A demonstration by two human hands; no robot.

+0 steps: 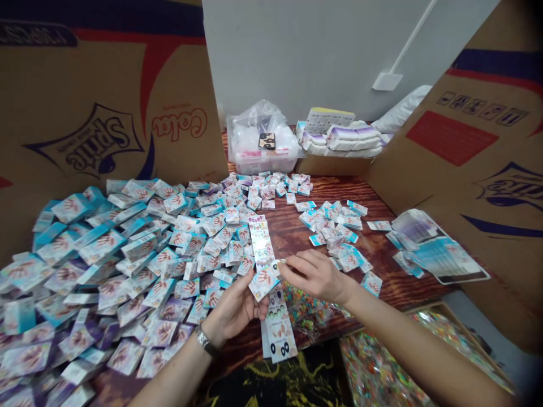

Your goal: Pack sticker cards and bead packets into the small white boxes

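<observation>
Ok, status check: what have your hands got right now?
Left hand gripping a long printed strip of packets. Right hand pinching a small white piece at the strip's edge. Loose packets heaped beside left hand.

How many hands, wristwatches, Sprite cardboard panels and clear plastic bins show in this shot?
Hands, left and right: 2
Wristwatches: 1
Sprite cardboard panels: 2
Clear plastic bins: 1
Total: 6
</observation>
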